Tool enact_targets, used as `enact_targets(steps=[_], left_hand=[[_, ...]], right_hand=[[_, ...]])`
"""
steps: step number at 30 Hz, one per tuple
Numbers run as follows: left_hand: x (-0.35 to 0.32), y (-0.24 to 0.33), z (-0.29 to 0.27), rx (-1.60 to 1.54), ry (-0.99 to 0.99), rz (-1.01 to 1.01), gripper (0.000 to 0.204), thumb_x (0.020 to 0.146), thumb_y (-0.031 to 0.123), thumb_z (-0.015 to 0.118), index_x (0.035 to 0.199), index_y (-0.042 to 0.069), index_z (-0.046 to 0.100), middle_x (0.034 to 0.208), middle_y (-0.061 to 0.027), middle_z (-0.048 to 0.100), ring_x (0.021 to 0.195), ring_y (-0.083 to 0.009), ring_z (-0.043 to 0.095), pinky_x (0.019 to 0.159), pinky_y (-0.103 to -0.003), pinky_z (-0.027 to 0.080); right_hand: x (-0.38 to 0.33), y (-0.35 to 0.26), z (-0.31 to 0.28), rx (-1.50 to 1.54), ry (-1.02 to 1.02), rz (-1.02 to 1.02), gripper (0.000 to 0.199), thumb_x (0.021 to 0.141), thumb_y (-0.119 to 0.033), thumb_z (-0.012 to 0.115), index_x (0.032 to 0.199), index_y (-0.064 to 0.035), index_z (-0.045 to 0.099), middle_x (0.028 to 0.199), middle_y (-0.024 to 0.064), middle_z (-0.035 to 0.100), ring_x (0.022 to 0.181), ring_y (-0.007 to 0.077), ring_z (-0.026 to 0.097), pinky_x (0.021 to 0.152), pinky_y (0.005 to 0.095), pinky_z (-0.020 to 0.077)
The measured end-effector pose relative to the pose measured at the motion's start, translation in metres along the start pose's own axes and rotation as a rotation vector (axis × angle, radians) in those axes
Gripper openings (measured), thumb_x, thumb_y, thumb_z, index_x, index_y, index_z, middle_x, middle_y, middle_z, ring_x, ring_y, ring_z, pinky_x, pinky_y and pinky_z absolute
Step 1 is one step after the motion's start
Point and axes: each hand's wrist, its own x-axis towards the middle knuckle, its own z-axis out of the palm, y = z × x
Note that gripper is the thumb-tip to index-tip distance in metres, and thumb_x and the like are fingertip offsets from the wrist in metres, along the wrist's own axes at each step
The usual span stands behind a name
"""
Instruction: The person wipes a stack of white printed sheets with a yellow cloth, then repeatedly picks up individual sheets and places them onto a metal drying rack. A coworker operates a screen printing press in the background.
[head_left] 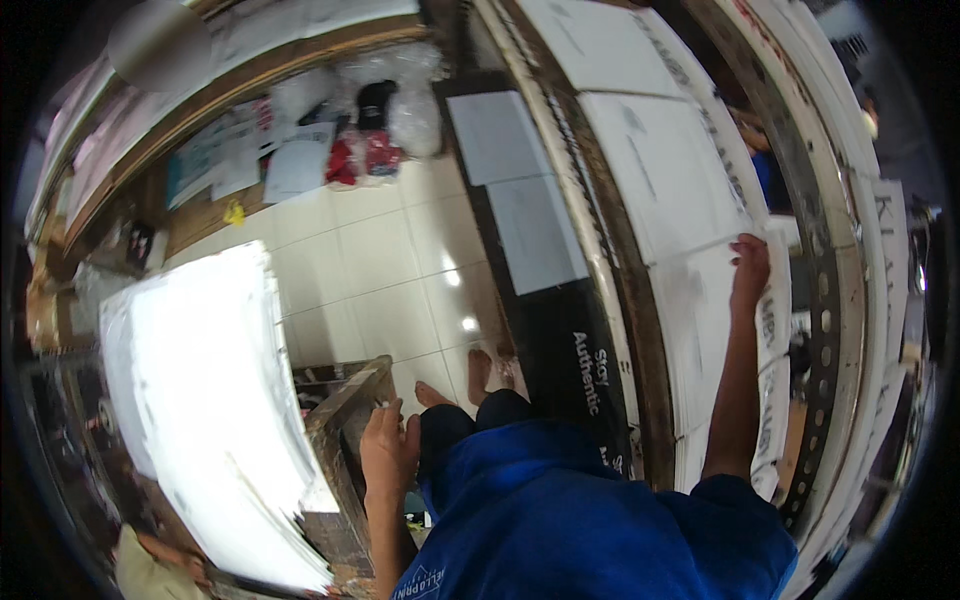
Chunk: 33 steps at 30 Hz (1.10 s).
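My right arm reaches out over a long shelf of white printed sheets [640,165]. At their far-right edge is my right hand [750,268], its bent fingers a little apart and nothing visible in them. Whether the fingertips touch the paper cannot be made out. Low on the left, my left hand [388,445] hangs beside the corner of a wooden stand [345,405], fingers loosely apart and no held thing showing. A tall stack of white sheets [200,350] rests on that stand, its edges uneven.
A black board [545,325] with grey sheets [520,190] runs along the shelf's left side. Plastic-wrapped goods [380,120] lie under a far-left rack. A perforated metal upright [822,300] stands right of the shelf. Another person's arm [170,550] shows at lower left.
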Motion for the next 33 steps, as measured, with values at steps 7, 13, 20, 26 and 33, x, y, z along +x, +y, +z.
enact_targets(steps=[7, 13, 20, 26, 33], left_hand=[[-0.006, -0.002, -0.052, 0.018, 0.169, 0.028, 0.028, 0.082, 0.018, 0.067, 0.103, 0.0, 0.06, 0.085, -0.0159, 0.06, 0.078, -0.0345, 0.061, 0.07, -0.042, 0.05], [-0.013, -0.025, -0.104, 0.056, 0.354, -0.048, 0.029, 0.084, 0.022, 0.065, 0.103, 0.002, 0.06, 0.088, -0.0141, 0.06, 0.083, -0.0325, 0.062, 0.074, -0.041, 0.051], [-0.011, -0.049, -0.157, 0.062, 0.601, -0.188, 0.029, 0.088, 0.023, 0.062, 0.107, 0.001, 0.06, 0.095, -0.0137, 0.06, 0.085, -0.0319, 0.062, 0.078, -0.04, 0.051], [-0.025, -0.08, -0.176, 0.056, 0.627, -0.338, 0.03, 0.089, 0.024, 0.061, 0.108, 0.0, 0.059, 0.095, -0.0151, 0.06, 0.086, -0.0334, 0.062, 0.077, -0.041, 0.051], [-0.015, -0.1, -0.185, 0.083, 0.607, -0.352, 0.031, 0.089, 0.025, 0.061, 0.109, 0.001, 0.058, 0.093, -0.0145, 0.059, 0.086, -0.0339, 0.062, 0.076, -0.042, 0.051]], right_hand=[[-0.118, -0.22, 0.167, 0.216, -1.059, -0.213, 0.02, 0.095, -0.011, 0.056, 0.111, 0.0006, 0.06, 0.092, 0.0039, 0.062, 0.08, 0.0103, 0.059, 0.075, 0.026, 0.0479], [-0.194, -0.261, 0.298, 0.559, -1.396, 0.07, 0.02, 0.096, -0.021, 0.058, 0.106, -0.004, 0.061, 0.081, 0.0009, 0.061, 0.068, 0.0086, 0.056, 0.059, 0.0217, 0.0425], [-0.197, -0.026, 0.434, -0.107, -1.727, -0.344, 0.035, 0.094, -0.035, 0.049, 0.073, -0.0078, 0.057, 0.068, 0.0051, 0.058, 0.065, 0.0154, 0.055, 0.058, 0.035, 0.0448], [-0.24, -0.085, 0.395, -0.391, -1.518, -0.115, 0.025, 0.087, -0.018, 0.059, 0.093, 0.0054, 0.065, 0.083, 0.0171, 0.067, 0.081, 0.0255, 0.065, 0.072, 0.0369, 0.0517], [-0.228, -0.054, 0.459, -0.373, -1.591, -0.296, 0.026, 0.089, -0.012, 0.051, 0.107, 0.0049, 0.059, 0.085, 0.0122, 0.062, 0.076, 0.0225, 0.064, 0.061, 0.0319, 0.0493]])
